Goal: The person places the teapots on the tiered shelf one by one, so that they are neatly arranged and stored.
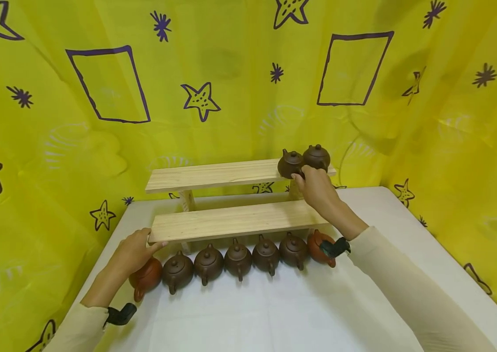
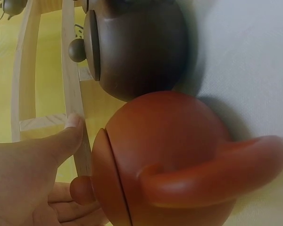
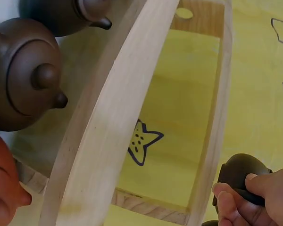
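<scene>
Nearest the viewer, a white-covered table [image 1: 226, 318] is stretching out before a two-tier wooden stand [image 1: 252, 217], and pale sleeves [image 1: 415, 288] with dark wristbands [image 1: 120, 314] are reaching in from both sides. Seven teapots are lining the near side of the stand: a red teapot [image 1: 146, 277] is sitting by its left end, five dark brown teapots [image 1: 238, 261] are filling the middle of the row, and a second red teapot [image 1: 317, 244] is sitting toward its right end. All seven are facing the stand with their spouts, their handles pointing toward the person. The left hand [image 1: 131, 252] is gripping the left end of the stand's lower board [image 1: 195, 226], its thumb pressing the front edge just above the first red teapot. Farther back, the right hand [image 1: 318, 188] is grasping a lidded dark teapot [image 1: 290, 165] by the handle at the right part of the stand's upper board [image 1: 213, 175]; whether its base is resting on the wood or hanging just over it is hard to tell. Another dark teapot [image 1: 317, 155] is standing just beside it, at that board's right end. Behind the stand, a yellow curtain [image 1: 239, 49] is hanging, showing dark-outlined starfish, bursts and four-sided frames.
</scene>
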